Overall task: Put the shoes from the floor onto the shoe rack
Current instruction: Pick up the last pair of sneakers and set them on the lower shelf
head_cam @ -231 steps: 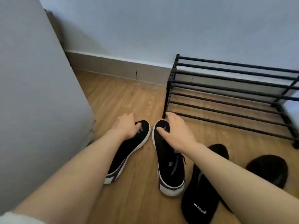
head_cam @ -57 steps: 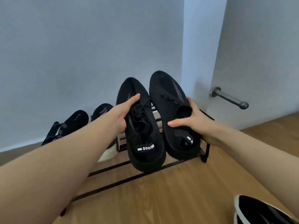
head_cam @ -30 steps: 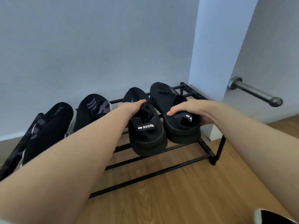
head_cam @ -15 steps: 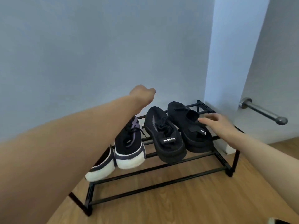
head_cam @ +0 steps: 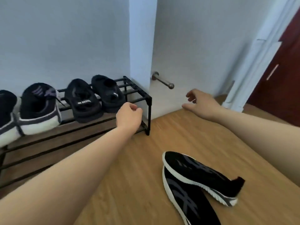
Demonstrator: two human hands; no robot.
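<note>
A black metal shoe rack (head_cam: pixel 146 99) stands against the wall at the left. On its top shelf sit two all-black shoes (head_cam: pixel 84 101) (head_cam: pixel 108 91) and, further left, two black sneakers with white soles (head_cam: pixel 39 109) (head_cam: pixel 6 117). On the wooden floor at the lower right lie two black sneakers with white soles (head_cam: pixel 201 177) (head_cam: pixel 186 200), one leaning on the other. My left hand (head_cam: pixel 129 116) hangs in front of the rack's right end, fingers curled, holding nothing. My right hand (head_cam: pixel 201 103) is out over the floor to the right of the rack, fingers spread, empty.
A white wall corner (head_cam: pixel 141 46) juts out just right of the rack. A metal door stopper (head_cam: pixel 163 81) sticks out of the wall low down. A white door frame (head_cam: pixel 253 62) and a dark red door (head_cam: pixel 282 75) are at the far right.
Both hands have come off the all-black shoes and drawn back from the rack. My view has swung right and down, bringing the two sneakers on the floor into sight.
</note>
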